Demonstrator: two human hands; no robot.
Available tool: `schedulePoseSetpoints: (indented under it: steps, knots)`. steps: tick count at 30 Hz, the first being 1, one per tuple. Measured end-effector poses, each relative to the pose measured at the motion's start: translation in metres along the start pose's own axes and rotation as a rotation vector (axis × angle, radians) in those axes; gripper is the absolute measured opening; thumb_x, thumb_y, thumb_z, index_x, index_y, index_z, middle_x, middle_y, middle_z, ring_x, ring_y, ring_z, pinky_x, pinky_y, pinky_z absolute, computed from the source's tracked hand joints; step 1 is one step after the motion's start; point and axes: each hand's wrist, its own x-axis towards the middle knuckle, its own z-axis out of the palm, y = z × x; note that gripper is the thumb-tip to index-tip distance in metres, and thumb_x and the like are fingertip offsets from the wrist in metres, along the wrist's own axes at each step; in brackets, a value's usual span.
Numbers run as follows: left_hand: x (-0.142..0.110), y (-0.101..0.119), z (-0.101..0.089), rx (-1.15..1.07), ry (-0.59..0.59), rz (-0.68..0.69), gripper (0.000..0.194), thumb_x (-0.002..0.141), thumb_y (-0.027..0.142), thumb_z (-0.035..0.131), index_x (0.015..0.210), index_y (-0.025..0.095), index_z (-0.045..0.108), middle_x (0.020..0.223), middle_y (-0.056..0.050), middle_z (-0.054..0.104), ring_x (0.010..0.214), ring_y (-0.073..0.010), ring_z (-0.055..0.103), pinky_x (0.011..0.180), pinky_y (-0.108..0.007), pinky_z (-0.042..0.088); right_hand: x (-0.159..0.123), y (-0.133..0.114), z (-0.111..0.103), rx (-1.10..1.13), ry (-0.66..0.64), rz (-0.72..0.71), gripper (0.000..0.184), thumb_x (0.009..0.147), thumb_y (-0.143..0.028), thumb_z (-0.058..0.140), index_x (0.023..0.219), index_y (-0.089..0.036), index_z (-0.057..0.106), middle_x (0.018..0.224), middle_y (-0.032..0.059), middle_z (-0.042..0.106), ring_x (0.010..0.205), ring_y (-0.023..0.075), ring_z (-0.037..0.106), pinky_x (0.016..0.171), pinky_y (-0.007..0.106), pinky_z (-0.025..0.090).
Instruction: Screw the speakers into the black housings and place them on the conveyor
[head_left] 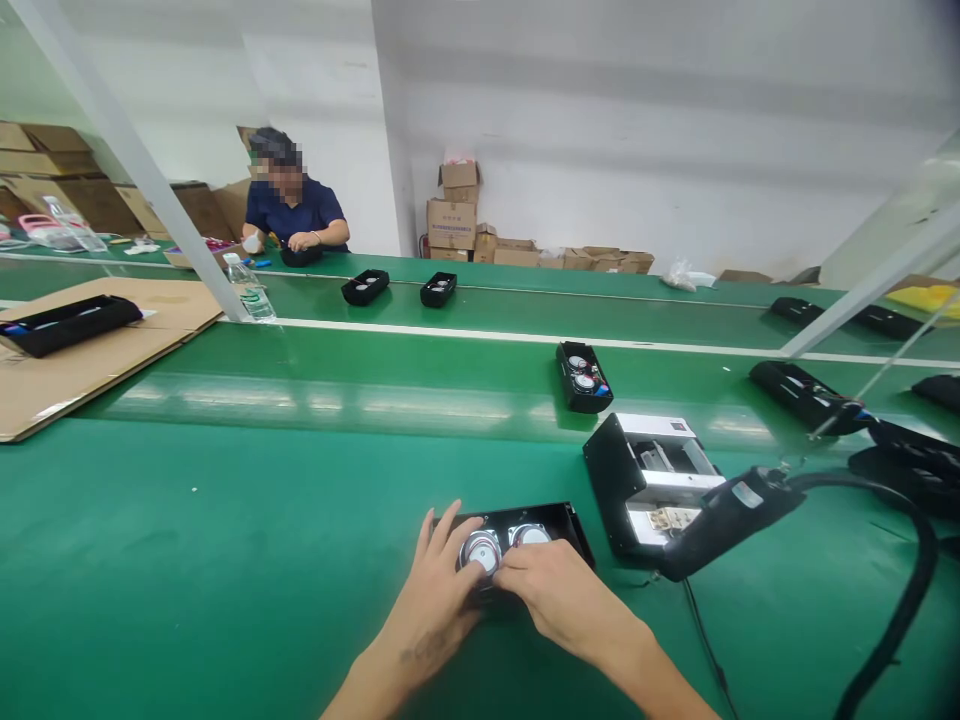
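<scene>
On the green work surface in front of me lies a black speaker housing (568,522) with two round silver speaker drivers set in it. My left hand (439,580) grips its left end, the fingers over the far side and the thumb beside the left driver (481,552). My right hand (551,590) is closed in a pinch at the gap between the drivers and partly covers the right driver (529,535). Whatever those fingertips hold is hidden.
Right of the housing stands a black-and-white bench machine (637,490), with a corded black power screwdriver (731,520) across its front. Another open housing (583,378) sits beyond. A cardboard sheet (172,300) and water bottle (251,290) are left; a co-worker (296,215) sits opposite.
</scene>
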Motion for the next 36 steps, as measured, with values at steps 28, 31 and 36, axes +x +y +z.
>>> schedulePoseSetpoints:
  steps: [28,31,36]
  knots:
    - [0.105,-0.061,-0.048,-0.534,-0.505,-0.335,0.053,0.046,0.050,0.096,0.083,0.023,0.070,0.096,0.001,0.074,0.092,-0.0208,0.069,0.070,-0.026,0.048,0.075,0.036,-0.054,0.323,-0.207,0.198,0.021,0.067,-0.030,0.083,0.082,-0.020,0.074,0.065,-0.0023,0.062,0.061,0.0159,0.055,0.051,0.027,0.030]
    - [0.106,-0.060,-0.049,-0.546,-0.532,-0.345,0.052,0.047,0.048,0.096,0.083,0.023,0.069,0.097,0.001,0.075,0.091,-0.0206,0.069,0.068,-0.025,0.047,0.074,0.035,-0.052,0.317,-0.208,0.179,0.019,0.068,-0.030,0.082,0.080,-0.019,0.073,0.062,-0.0024,0.060,0.060,0.0158,0.054,0.051,0.027,0.030]
    - [0.107,-0.061,-0.050,-0.577,-0.547,-0.354,0.049,0.049,0.047,0.095,0.082,0.023,0.068,0.099,0.001,0.075,0.093,-0.0199,0.069,0.068,-0.025,0.047,0.075,0.035,-0.047,0.287,-0.180,0.141,0.022,0.068,-0.034,0.085,0.080,-0.019,0.073,0.068,-0.0007,0.065,0.066,0.0175,0.056,0.055,0.029,0.029]
